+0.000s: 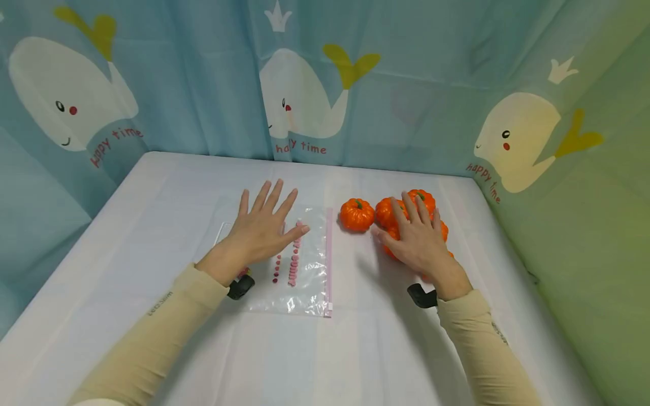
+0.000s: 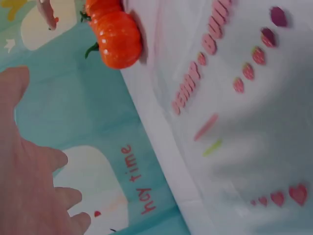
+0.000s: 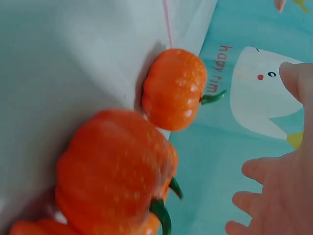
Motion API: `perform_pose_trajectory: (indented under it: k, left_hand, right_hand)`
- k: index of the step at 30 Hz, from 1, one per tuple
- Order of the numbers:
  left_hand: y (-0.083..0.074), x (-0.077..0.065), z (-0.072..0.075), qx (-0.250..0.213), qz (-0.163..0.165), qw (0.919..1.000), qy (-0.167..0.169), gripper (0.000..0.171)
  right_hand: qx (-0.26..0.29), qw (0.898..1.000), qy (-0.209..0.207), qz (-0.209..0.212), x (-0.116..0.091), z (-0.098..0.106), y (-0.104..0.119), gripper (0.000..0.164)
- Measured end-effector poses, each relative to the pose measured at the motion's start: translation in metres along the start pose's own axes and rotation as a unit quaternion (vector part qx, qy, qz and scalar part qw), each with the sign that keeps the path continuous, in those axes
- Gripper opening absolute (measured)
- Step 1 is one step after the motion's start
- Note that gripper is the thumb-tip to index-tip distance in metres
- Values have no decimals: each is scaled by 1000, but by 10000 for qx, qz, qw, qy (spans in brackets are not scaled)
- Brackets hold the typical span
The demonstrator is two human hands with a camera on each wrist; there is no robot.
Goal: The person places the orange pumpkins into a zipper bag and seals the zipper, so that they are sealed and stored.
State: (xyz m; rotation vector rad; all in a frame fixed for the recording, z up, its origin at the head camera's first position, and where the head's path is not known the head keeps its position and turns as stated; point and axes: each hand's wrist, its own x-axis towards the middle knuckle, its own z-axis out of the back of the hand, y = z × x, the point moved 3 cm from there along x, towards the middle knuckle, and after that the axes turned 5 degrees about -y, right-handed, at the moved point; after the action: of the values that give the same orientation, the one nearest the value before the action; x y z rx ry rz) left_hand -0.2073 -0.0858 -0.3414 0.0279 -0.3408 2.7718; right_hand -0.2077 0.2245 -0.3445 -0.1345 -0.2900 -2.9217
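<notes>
My left hand (image 1: 259, 231) is held with fingers spread above a clear zip bag (image 1: 312, 282) that lies flat on the table. Pink lettering (image 2: 215, 29) and small strawberry and heart prints (image 2: 278, 198) show on the bag in the left wrist view. On the other side, my right hand (image 1: 418, 239) spreads its fingers over a cluster of small orange pumpkins (image 3: 112, 171) with green stems, partly hiding them in the head view. One more pumpkin (image 1: 357, 215) sits between the bag and the cluster. Neither hand grips anything.
The white-covered table (image 1: 284, 361) ends at the back against a blue curtain (image 1: 203, 84) with whale prints. A green curtain (image 1: 599, 237) hangs along the right side. Black straps or mounts (image 1: 422, 296) sit at both wrists.
</notes>
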Motion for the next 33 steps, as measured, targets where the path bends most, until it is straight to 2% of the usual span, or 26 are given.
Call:
perform_pose_trajectory:
  k: [5,13,19,26,31,33]
  left_hand:
    - [-10,7,-7,-129,2,9999,48,84]
    - [-33,19,-33,-211,-20,9997,121,82]
    - [-44,23,-53,-368,171,9991,143,81]
    - [-47,18,-67,-343,534,9980,-27,76]
    - [-50,13,-73,-210,589,9978,-225,79]
    - [-53,12,-77,-87,594,9980,-202,81]
  right_hand:
    - [285,9994,-128,114,6,-11,8,81]
    - [932,9902,-877,553,21,-28,28,69]
    - [1396,9872,-739,226,30,-38,40,65]
    - [1520,9858,-714,-50,32,-46,44,62]
    - [1559,9839,-863,-102,33,-53,43,59]
    - [1587,9824,-985,-77,32,-55,43,58]
